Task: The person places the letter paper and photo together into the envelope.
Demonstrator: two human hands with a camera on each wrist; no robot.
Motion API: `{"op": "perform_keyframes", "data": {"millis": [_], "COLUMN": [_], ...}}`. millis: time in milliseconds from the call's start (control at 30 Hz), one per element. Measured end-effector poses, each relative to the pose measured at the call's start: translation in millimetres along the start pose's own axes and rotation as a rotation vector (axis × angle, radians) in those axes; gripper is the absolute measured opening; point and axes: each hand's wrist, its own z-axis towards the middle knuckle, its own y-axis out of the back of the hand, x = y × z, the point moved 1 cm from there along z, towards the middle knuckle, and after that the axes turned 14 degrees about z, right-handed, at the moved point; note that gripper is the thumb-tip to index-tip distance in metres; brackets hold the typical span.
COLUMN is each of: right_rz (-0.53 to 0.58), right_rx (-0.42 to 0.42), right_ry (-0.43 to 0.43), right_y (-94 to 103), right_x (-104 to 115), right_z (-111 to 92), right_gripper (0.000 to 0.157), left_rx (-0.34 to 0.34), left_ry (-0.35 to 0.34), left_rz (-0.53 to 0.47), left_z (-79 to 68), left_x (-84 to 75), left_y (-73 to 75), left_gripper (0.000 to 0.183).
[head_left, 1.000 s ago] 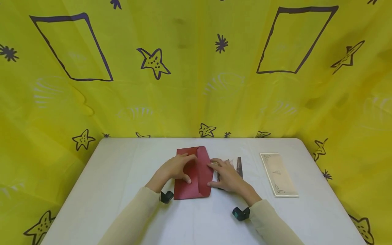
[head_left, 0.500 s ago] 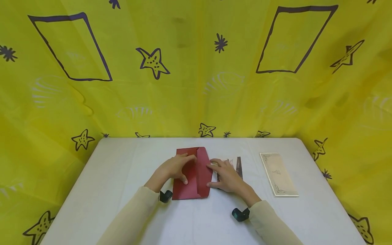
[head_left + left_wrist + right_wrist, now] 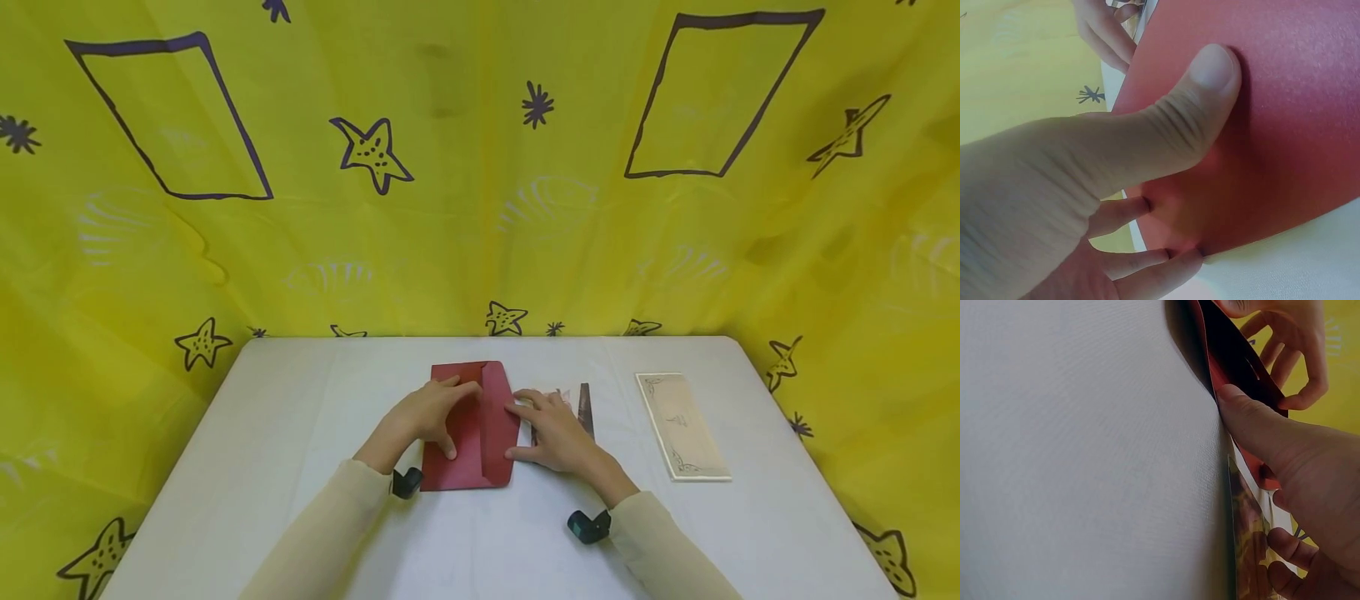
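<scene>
A red envelope [image 3: 463, 468] lies on the white table, its flap [image 3: 498, 421] folded out to the right. My left hand [image 3: 423, 414] arches over the body, thumb on the red paper and other fingers at its far edge. The panel bows up, and the right wrist view shows a dark gap at the envelope's mouth [image 3: 1244, 359]. With thumb and fingers spread along the flap's outer edge, my right hand [image 3: 558, 433] holds it. Under and beyond that hand lies a picture-printed flat piece [image 3: 586, 410], partly hidden; its glossy brownish side [image 3: 1247, 534] appears in the right wrist view.
A long beige card [image 3: 682, 429] with dark corner ornaments and a pale border lies at the right. The white table [image 3: 300, 400] meets a yellow curtain [image 3: 450, 250] printed with stars and shells at the back and sides. Small black cameras [image 3: 588, 527] sit at both wrists.
The envelope has shifted slightly left. My left thumb has slid a little left and down on the red paper. My right hand has barely moved.
</scene>
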Motion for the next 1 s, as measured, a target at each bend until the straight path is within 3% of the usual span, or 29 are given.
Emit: {"op": "perform_keyframes", "data": {"millis": [400, 733, 1000], "right_rz": [0.023, 0.049, 0.034], "right_rx": [-0.003, -0.050, -0.032], "right_ry": [0.012, 0.104, 0.071], "right_y": [1.3, 4.1, 8.1], "right_x": [1.8, -4.8, -6.3], "right_z": [-0.8, -2.8, -0.8], "right_gripper": [0.074, 0.075, 0.077], "left_rx": [-0.032, -0.075, -0.085], "left_ry": [-0.006, -0.070, -0.032], "left_rz": [-0.022, -0.069, -0.081], "left_z": [0.9, 2.5, 5.1], "left_x": [6.8, 7.3, 6.1], "left_y": [-5.3, -5.6, -5.7], "left_gripper": [0.088, 0.082, 0.083]}}
